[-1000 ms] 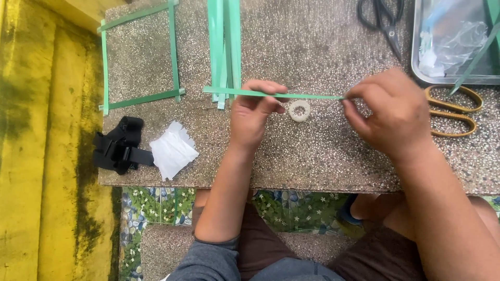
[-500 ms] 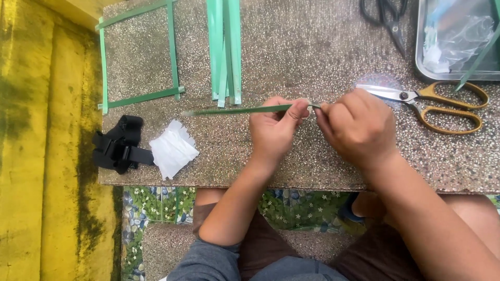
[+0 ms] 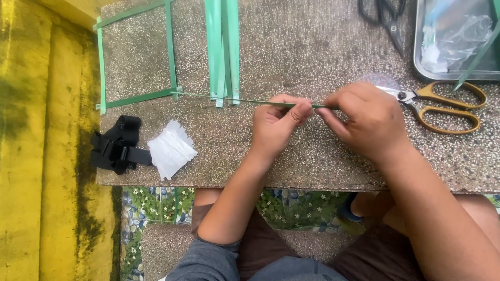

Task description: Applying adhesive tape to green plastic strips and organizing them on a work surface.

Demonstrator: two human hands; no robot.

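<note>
a: what's the setting?

b: a speckled stone slab [image 3: 312, 47], grey with pale flecks, fills the top of the frame. a yellow wall [image 3: 31, 156], stained dark, runs down the left edge. under the slab's near edge there's floral tile [image 3: 156, 208] and the person's knees.

a: and the hands?

b: both at the centre, side by side, each pinched on one thin green strip [image 3: 234, 100]. the left hand [image 3: 278, 125] clamps it between thumb and forefinger; the right hand [image 3: 364, 119] grips it just to the right. the fingertips nearly meet, with a short bit of strip showing between them.

a: which way does the strip lie?

b: its long axis runs left to right across the frame, almost level. nearly all the free length reaches left from the left hand, toward the upper left. so the left hand is nearer the long free end; the right hand covers the other end.

a: what does that free end meet?

b: it crosses the lower ends of a bundle of upright green strips [image 3: 223, 52], and its tip lies near the corner of a square green frame [image 3: 135, 57] in the upper left.

a: anything else about?

b: gold-handled scissors [image 3: 442, 104] just right of the right hand, black scissors [image 3: 383, 15] and a metal tray [image 3: 453, 41] in the upper right, a black strap [image 3: 114, 145] and white folded paper [image 3: 171, 150] at lower left.
</note>
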